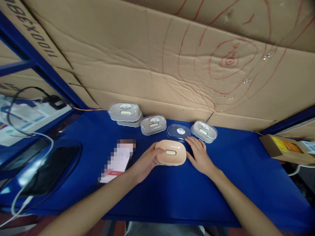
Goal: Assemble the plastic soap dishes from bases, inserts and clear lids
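Note:
A peach oval box (180,159) with a white pill-shaped piece in the middle of its top is in the grip of my left hand (147,162), the thumb lying on top and the fingers around its left side. My right hand (200,155) is open with its fingers apart. Its fingertips reach the near right edge of a clear oval lid (172,131) with a round white label; whether they touch it I cannot tell. The right thumb comes close to the box's right end. Nothing shows in the right hand.
Along the cardboard wall (123,65) stand a clear-lidded box (204,132) at right, another clear-lidded box (147,127) and a stack of similar ones (115,113). A phone (118,164) lies left of my left hand. Cables and a dark phone (46,167) occupy the left; a carton (273,147), the right.

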The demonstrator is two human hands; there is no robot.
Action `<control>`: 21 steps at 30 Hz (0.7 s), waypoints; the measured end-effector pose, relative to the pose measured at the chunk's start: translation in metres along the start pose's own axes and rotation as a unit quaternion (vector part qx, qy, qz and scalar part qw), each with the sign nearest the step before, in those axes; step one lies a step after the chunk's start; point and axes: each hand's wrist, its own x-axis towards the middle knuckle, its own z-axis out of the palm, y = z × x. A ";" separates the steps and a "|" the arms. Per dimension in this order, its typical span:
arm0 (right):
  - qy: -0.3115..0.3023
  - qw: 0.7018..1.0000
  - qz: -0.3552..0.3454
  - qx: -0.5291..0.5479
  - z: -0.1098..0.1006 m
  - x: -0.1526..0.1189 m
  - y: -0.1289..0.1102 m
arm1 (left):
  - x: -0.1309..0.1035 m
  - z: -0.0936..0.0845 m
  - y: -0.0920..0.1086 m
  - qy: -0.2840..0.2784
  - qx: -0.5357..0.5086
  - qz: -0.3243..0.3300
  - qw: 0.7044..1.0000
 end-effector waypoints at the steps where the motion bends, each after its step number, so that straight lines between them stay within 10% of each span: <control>1: 0.011 1.000 0.007 -0.004 0.000 -0.001 0.000 | 0.001 0.000 -0.003 -0.007 0.004 -0.012 1.000; 21: 0.122 0.991 0.029 0.037 -0.009 -0.007 -0.005 | 0.008 0.001 -0.015 -0.035 -0.055 -0.051 0.997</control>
